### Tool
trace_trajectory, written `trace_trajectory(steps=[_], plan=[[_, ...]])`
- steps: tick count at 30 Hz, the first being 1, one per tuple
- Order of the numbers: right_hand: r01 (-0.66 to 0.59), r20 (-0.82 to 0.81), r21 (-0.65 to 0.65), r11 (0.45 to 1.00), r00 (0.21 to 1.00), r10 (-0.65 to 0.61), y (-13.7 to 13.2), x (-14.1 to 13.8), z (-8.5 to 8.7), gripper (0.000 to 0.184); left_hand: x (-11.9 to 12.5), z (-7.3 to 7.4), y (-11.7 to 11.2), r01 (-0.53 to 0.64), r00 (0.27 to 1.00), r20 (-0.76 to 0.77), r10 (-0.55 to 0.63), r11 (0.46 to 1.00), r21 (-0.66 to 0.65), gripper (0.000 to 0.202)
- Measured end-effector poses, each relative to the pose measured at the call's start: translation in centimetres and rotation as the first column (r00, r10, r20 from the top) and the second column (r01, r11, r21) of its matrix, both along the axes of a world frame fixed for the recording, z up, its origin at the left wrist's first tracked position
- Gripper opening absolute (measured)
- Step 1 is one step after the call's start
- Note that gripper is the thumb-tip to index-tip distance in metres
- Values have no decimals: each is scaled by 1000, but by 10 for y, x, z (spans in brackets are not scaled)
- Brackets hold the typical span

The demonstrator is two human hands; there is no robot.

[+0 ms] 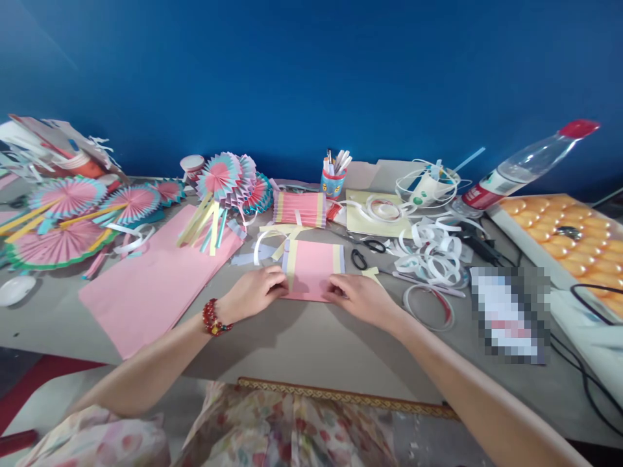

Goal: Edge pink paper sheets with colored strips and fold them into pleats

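Observation:
A pink sheet of paper (313, 263) with pale yellow and lavender strips along its two sides lies on the table in front of me. At its near left corner my left hand (260, 288) has its fingers closed on the edge. My right hand (357, 295), fingers curled together, grips the near right corner. Just beyond the sheet sits a pleated pink paper piece (299, 209) with similar yellow and lavender edges. Black-handled scissors (360, 258) rest to the right of the sheet, close to some pale yellow paper scraps (372, 274).
Large pink sheets (146, 285) and several folded paper fans (68, 194) lie to the left. A pen cup (333, 185) stands at the back, before a blue wall. Coiled white strips (431, 253), a tape roll (428, 308) and a tilted plastic bottle (525, 170) are on the right.

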State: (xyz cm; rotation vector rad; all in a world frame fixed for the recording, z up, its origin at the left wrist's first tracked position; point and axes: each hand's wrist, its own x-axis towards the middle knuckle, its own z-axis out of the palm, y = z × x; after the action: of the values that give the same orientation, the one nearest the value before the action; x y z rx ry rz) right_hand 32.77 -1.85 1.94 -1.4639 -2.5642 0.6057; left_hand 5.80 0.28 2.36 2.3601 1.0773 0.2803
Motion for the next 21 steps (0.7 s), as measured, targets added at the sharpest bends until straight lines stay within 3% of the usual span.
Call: trace_trajectory(steps=[21], plan=[[64,15,-30,997,998,-64,2,-3,2,11,-3,-5,6,49,999,17,-49,999,6,13]])
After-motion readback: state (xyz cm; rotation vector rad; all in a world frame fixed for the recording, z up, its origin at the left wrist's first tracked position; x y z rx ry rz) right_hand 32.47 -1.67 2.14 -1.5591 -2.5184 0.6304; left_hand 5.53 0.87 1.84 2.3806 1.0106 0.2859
